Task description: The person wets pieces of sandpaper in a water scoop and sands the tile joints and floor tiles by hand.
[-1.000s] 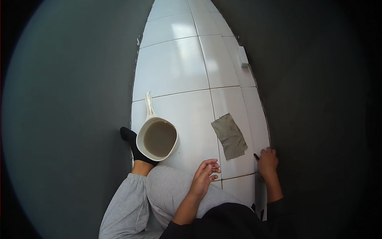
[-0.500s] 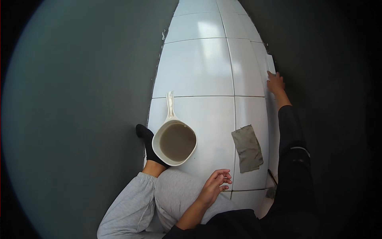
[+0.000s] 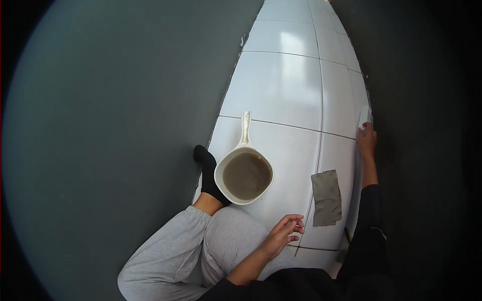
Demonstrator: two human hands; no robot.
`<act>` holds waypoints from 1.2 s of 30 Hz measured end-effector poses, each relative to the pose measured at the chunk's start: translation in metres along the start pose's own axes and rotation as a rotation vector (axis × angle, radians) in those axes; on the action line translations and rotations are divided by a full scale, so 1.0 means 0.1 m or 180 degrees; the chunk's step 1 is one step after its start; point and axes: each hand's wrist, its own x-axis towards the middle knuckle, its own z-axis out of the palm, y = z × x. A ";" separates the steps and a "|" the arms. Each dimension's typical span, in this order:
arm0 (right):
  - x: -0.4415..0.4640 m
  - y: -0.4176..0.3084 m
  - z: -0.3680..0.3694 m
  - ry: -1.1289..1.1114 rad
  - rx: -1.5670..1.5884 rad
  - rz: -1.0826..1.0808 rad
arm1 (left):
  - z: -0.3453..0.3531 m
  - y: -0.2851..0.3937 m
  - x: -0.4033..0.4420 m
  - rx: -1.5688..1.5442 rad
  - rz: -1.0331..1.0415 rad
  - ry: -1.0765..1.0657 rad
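My left hand (image 3: 285,236) hovers above my grey-trousered thigh, fingers apart and slightly curled, with nothing in it. On the right, my right hand (image 3: 366,139) is stretched out along the wall, its fingers closed on the near end of a small white block (image 3: 365,116). A white dipper (image 3: 219,173) with murky brown water stands on the tiled floor beside my foot, its handle pointing away from me. Between the dipper and my right arm lies a folded grey-brown cloth (image 3: 327,198), flat on the tiles.
White floor tiles (image 3: 281,85) run forward between two dark grey walls. My foot in a black sock (image 3: 206,163) is left of the dipper. A thin dark object, partly hidden, shows beside my right sleeve.
My right hand has reached forward along the wall from beside my knee and taken hold of the white block. The view has turned, shifting the scene rightward. My left hand keeps its pose.
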 end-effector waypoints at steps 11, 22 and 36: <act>-3.07 -2.21 -1.21 -0.0872 0.4212 0.0000 | 0.11 0.15 -0.74 0.1083 0.1689 0.0338; -4.92 -4.00 -2.35 -0.4703 0.4113 -0.4403 | 0.18 -0.43 -3.89 0.0629 0.3926 0.2710; -7.16 -4.14 -3.02 -0.6059 0.1749 -0.7114 | 0.24 -2.04 -4.77 -0.3568 0.5640 0.4497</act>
